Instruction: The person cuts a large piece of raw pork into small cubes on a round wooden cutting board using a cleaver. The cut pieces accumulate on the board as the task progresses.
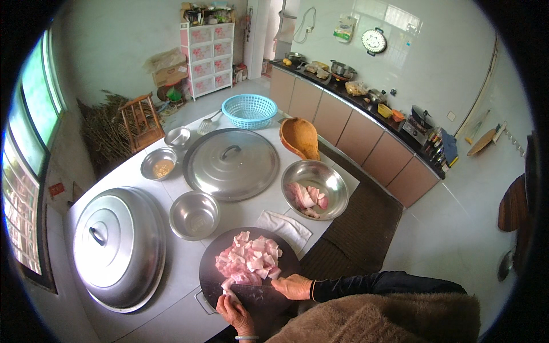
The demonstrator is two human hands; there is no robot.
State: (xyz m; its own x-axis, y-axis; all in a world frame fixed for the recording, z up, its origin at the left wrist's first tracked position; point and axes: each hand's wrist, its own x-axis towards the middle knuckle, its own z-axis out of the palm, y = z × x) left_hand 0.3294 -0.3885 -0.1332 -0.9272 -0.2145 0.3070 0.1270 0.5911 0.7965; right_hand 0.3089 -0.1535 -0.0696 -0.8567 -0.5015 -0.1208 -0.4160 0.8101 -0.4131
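A heap of cut raw meat (248, 257), pink with pale fat, lies on a round dark cutting board (210, 253). My right hand (294, 287) grips the handle end of a broad dark cleaver (257, 293), whose blade reaches left across the near part of the board. At the blade's far left end, my left hand (236, 315) holds a pale strip of meat (228, 291) with its fingertips. More raw meat (306, 197) rests in a steel bowl (336, 184) beyond the board to the right. A folded white cloth (285, 229) lies just behind the board.
Left of the board stand a large domed steel lid (116, 248) and an empty steel bowl (195, 215). Farther back are a flat round lid (240, 171), a blue plastic basket (249, 111), a gourd scoop (300, 137), a slotted spatula (206, 125) and a bowl with yellowish bits (158, 163).
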